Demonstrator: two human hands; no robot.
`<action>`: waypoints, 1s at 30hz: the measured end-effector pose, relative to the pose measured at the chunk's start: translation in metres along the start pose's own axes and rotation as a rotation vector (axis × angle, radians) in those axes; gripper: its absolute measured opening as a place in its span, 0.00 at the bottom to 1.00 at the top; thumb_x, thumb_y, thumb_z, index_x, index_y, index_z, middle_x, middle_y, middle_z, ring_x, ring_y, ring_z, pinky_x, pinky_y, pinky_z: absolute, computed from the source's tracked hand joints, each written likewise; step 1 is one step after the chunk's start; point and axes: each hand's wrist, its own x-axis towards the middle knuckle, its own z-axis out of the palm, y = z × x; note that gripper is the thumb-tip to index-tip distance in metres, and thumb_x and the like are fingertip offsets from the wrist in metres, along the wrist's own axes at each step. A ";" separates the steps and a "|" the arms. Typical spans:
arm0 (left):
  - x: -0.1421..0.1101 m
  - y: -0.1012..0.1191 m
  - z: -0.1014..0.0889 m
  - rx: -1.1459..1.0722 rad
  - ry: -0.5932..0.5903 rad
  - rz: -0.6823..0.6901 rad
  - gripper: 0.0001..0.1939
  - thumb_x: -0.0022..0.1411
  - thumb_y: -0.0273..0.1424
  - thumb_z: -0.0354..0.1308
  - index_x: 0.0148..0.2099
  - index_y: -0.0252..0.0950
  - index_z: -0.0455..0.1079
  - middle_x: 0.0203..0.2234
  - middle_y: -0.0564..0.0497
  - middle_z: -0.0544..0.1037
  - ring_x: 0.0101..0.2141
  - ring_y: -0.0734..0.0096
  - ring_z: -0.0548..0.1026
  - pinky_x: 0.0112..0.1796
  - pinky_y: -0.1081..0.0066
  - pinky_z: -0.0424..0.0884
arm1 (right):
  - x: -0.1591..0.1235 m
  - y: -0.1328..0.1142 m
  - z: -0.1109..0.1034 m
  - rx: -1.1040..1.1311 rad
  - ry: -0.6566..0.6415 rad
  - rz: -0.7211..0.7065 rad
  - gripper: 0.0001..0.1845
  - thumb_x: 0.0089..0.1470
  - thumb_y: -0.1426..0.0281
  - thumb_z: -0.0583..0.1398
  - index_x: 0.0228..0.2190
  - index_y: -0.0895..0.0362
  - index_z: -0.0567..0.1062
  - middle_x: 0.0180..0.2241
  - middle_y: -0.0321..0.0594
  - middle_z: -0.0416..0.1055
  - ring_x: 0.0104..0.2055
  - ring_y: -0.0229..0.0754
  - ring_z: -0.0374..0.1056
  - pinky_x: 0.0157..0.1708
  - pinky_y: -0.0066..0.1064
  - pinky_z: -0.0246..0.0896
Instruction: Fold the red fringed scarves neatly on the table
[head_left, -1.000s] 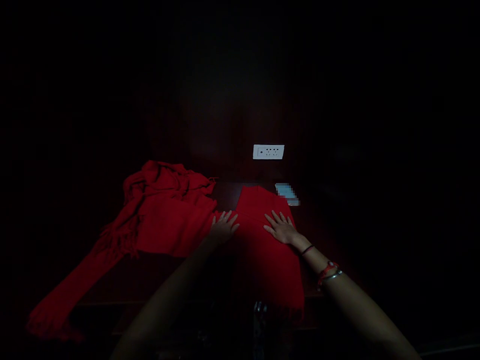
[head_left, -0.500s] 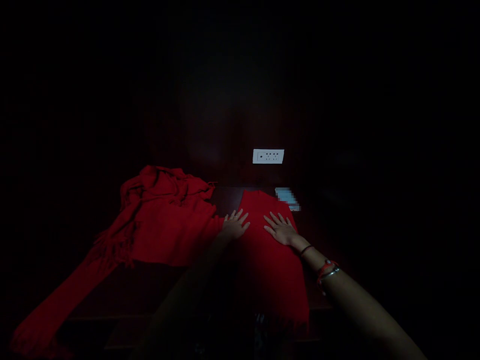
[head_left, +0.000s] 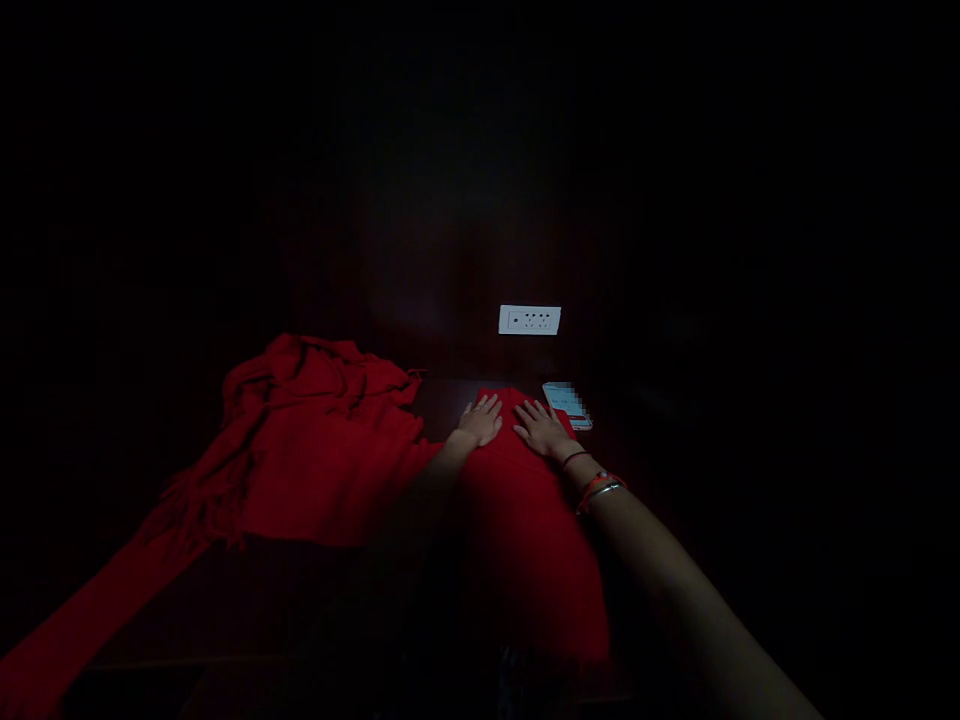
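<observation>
A red fringed scarf [head_left: 536, 540] lies lengthwise on a dark table, its near end hanging over the front edge. Both palms rest flat near its far end. My left hand [head_left: 481, 420] presses on its left side, fingers stretched out, a ring on one finger. My right hand [head_left: 541, 428] lies on its right side with fingers spread; bracelets circle that wrist. To the left is a rumpled heap of red fringed cloth [head_left: 315, 460], one strip trailing over the front edge. Whether the heap and the scarf are one piece, I cannot tell.
A lit phone [head_left: 568, 404] lies face up just beyond my right hand, beside the scarf's far end. A white socket plate [head_left: 529, 320] is set in the dark wall behind. The surroundings are very dark.
Both hands have slid forward along the scarf toward its far end, and the right hand is now closer to the phone. The view has shifted slightly.
</observation>
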 end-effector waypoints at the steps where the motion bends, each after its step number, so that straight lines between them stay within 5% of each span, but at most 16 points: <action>1: 0.004 -0.003 0.004 -0.006 -0.027 -0.014 0.24 0.60 0.37 0.33 0.58 0.36 0.47 0.57 0.49 0.47 0.56 0.67 0.45 0.51 0.58 0.47 | 0.001 0.005 0.005 -0.001 -0.034 0.016 0.31 0.54 0.56 0.36 0.55 0.57 0.46 0.58 0.42 0.38 0.59 0.44 0.30 0.54 0.40 0.28; 7: 0.009 -0.017 0.030 -0.040 -0.106 -0.148 0.28 0.59 0.41 0.31 0.59 0.36 0.42 0.58 0.49 0.41 0.56 0.64 0.41 0.51 0.50 0.39 | -0.003 0.018 0.019 -0.002 -0.133 0.158 0.41 0.51 0.50 0.32 0.55 0.69 0.43 0.58 0.50 0.34 0.59 0.42 0.29 0.54 0.33 0.27; 12: 0.004 -0.011 0.024 -0.037 -0.051 -0.201 0.28 0.59 0.41 0.31 0.58 0.34 0.46 0.57 0.47 0.44 0.56 0.63 0.43 0.51 0.51 0.39 | -0.015 0.002 0.009 -0.035 -0.075 0.285 0.43 0.50 0.50 0.33 0.54 0.72 0.45 0.58 0.54 0.33 0.59 0.46 0.28 0.54 0.36 0.27; 15: -0.012 -0.003 0.015 0.008 0.160 -0.160 0.25 0.60 0.38 0.31 0.57 0.34 0.50 0.57 0.47 0.48 0.56 0.65 0.43 0.52 0.54 0.37 | -0.033 -0.010 0.008 0.007 0.031 0.124 0.41 0.50 0.50 0.33 0.55 0.67 0.43 0.58 0.50 0.34 0.59 0.45 0.28 0.54 0.37 0.27; 18: -0.035 0.001 0.012 0.043 0.298 -0.031 0.24 0.61 0.38 0.32 0.57 0.39 0.50 0.57 0.51 0.47 0.56 0.70 0.40 0.53 0.59 0.37 | -0.052 -0.014 0.011 0.066 -0.021 -0.036 0.36 0.50 0.50 0.32 0.56 0.57 0.43 0.58 0.42 0.36 0.59 0.44 0.29 0.54 0.41 0.28; 24: -0.064 -0.009 0.018 0.010 -0.025 0.017 0.24 0.60 0.40 0.34 0.58 0.45 0.45 0.57 0.55 0.48 0.56 0.66 0.46 0.51 0.54 0.45 | -0.073 -0.007 0.008 0.059 -0.169 0.065 0.32 0.53 0.53 0.35 0.56 0.55 0.42 0.59 0.40 0.33 0.59 0.45 0.29 0.53 0.44 0.29; 27: -0.066 -0.007 0.017 0.019 -0.009 -0.009 0.24 0.60 0.39 0.35 0.58 0.44 0.46 0.56 0.54 0.49 0.56 0.64 0.46 0.51 0.53 0.44 | -0.080 -0.013 0.001 0.058 -0.123 0.078 0.31 0.54 0.56 0.35 0.56 0.54 0.41 0.59 0.39 0.32 0.59 0.47 0.28 0.53 0.46 0.29; 30: -0.070 -0.003 0.014 0.056 0.102 0.019 0.23 0.61 0.36 0.35 0.58 0.41 0.48 0.56 0.51 0.49 0.56 0.66 0.45 0.52 0.55 0.40 | -0.088 -0.024 0.001 0.074 -0.077 -0.058 0.28 0.54 0.57 0.34 0.56 0.50 0.41 0.59 0.33 0.32 0.59 0.46 0.28 0.53 0.47 0.29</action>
